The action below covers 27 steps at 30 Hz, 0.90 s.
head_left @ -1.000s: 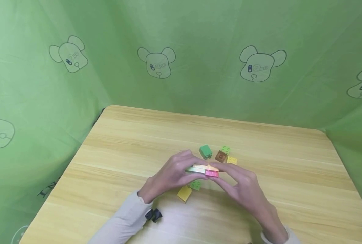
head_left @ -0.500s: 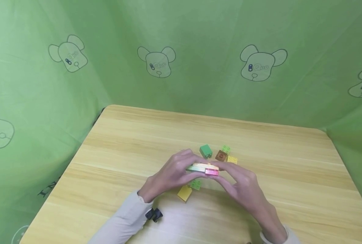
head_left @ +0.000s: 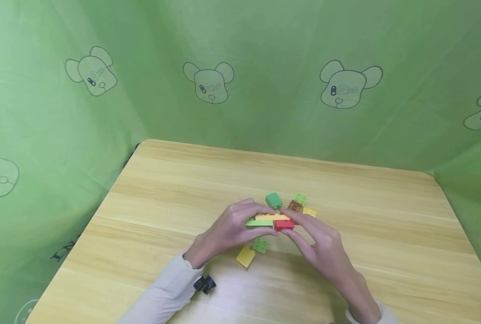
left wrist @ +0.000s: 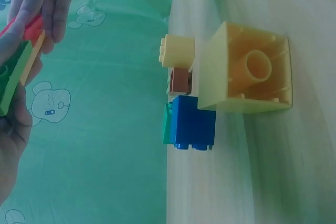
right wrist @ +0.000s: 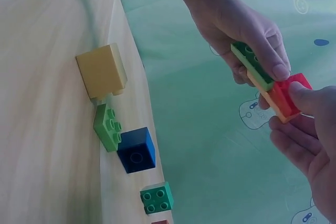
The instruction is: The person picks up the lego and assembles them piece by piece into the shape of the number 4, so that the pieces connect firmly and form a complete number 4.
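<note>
Both hands hold a small assembly of building bricks above the table. My left hand point(head_left: 230, 227) grips its left end by the light green brick point(head_left: 260, 223), thumb on the near side and fingers behind. At the other end, my right hand point(head_left: 323, 240) pinches the red brick point(head_left: 284, 225) between thumb and fingers. An orange flat brick point(head_left: 270, 217) lies along the far side of the green and red ones, joining them. The right wrist view shows the green brick's studs point(right wrist: 249, 53) partly covered by the left thumb, with the red brick point(right wrist: 287, 93) beside it.
Behind the hands on the wooden table point(head_left: 183, 180) sit a dark green brick point(head_left: 273, 200), a brown brick point(head_left: 295, 206), a light green brick point(head_left: 300, 198) and a pale yellow brick point(head_left: 309, 212). Nearer are a yellow brick point(head_left: 245, 257), another light green brick point(head_left: 260, 245) and a blue brick point(left wrist: 193, 121).
The held assembly has tilted and risen slightly, and the glare on it has faded, so its green, orange and red show plainly. Both hands keep their grip with only a small shift.
</note>
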Motion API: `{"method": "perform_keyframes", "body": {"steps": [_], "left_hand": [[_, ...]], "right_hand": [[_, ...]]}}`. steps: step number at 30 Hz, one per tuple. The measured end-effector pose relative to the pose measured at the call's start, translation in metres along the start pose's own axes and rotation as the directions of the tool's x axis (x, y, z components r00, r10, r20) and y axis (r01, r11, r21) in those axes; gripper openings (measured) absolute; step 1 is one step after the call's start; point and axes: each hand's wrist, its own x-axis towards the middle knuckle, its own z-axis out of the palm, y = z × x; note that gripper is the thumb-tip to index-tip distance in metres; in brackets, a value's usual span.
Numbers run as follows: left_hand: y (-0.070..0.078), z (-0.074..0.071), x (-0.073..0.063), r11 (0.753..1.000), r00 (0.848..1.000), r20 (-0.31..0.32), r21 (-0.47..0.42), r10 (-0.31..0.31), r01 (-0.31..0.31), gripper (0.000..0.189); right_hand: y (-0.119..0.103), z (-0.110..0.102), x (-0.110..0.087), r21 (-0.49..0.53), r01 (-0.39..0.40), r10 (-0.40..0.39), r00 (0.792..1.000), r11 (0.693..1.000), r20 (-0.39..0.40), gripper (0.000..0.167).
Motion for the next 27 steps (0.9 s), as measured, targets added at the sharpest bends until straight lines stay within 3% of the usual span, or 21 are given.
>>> {"method": "perform_keyframes", "body": {"steps": [11,16,23,27], "left_hand": [[-0.001,0.001,0.001,1.0,0.998,-0.057,0.016,0.008,-0.007,0.043],[0.0,0.001,0.001,1.0,0.997,-0.071,0.016,-0.008,0.009,0.043],[0.001,-0.002,0.002,1.0,0.996,-0.086,0.024,-0.006,0.008,0.042],[0.001,-0.002,0.002,1.0,0.995,-0.097,0.03,0.002,0.001,0.043]], "right_hand": [[-0.007,0.007,0.003,0.036,0.016,-0.009,0.982,0.999,-0.191,0.042],[-0.005,0.01,-0.001,0.071,-0.021,0.035,0.98,0.997,-0.194,0.043],[0.0,0.011,-0.01,0.261,-0.112,0.159,0.973,0.959,-0.166,0.04],[0.0,0.012,-0.009,0.225,-0.13,0.171,0.969,0.966,-0.177,0.038]]}}
